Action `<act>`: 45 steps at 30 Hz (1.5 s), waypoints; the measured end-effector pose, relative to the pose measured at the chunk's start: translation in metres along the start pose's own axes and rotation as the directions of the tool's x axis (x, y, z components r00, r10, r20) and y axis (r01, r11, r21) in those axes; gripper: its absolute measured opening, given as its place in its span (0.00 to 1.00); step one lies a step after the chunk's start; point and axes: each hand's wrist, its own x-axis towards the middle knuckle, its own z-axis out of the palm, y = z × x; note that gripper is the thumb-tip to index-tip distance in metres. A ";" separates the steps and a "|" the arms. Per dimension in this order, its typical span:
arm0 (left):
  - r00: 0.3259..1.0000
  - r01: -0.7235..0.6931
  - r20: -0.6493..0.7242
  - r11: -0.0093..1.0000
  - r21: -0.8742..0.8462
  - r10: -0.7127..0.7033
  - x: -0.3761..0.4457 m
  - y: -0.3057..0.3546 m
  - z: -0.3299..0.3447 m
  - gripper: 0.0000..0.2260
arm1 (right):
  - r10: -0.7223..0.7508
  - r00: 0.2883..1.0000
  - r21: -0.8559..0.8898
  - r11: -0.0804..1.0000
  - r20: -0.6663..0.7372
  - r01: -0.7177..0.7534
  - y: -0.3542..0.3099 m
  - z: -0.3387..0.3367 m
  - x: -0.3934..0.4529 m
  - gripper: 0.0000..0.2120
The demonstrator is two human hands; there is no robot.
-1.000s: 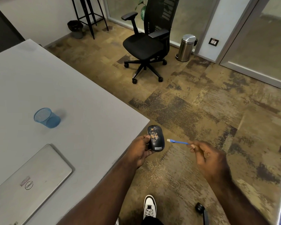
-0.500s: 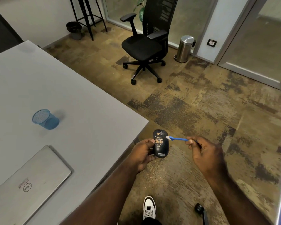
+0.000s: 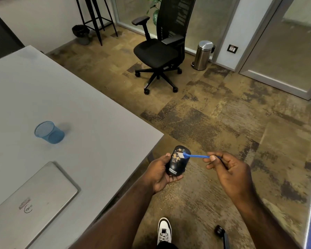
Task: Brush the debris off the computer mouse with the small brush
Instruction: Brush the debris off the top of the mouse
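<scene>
1. The computer mouse (image 3: 178,161) is black, with orange-tan debris (image 3: 177,156) speckled over its upper back and a small label near its lower end. It is held in the air just past the corner of the grey table (image 3: 75,108), over the carpet.
2. The left hand (image 3: 162,174) cradles the mouse from below and from the table side, its thumb pressed along the mouse's edge and its fingers curled beneath it.
3. The small brush (image 3: 192,155) is blue with pale bristles. Its bristle end rests on the debris on top of the mouse, and its handle runs away from the table.
4. The right hand (image 3: 231,172), on the far side of the mouse from the table, pinches the handle's end between thumb and forefinger, with the other fingers curled in.
5. On the table, well apart from the mouse, stand a blue mesh cup (image 3: 49,132) and a closed silver laptop (image 3: 28,205).
6. Beyond the table, a black office chair (image 3: 160,51) stands on the carpet.
</scene>
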 end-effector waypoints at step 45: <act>0.999 0.031 -0.033 0.994 -0.106 -0.035 0.004 0.000 -0.002 0.13 | 0.042 0.985 -0.182 0.981 -0.165 -0.072 0.030 0.011 0.001 0.08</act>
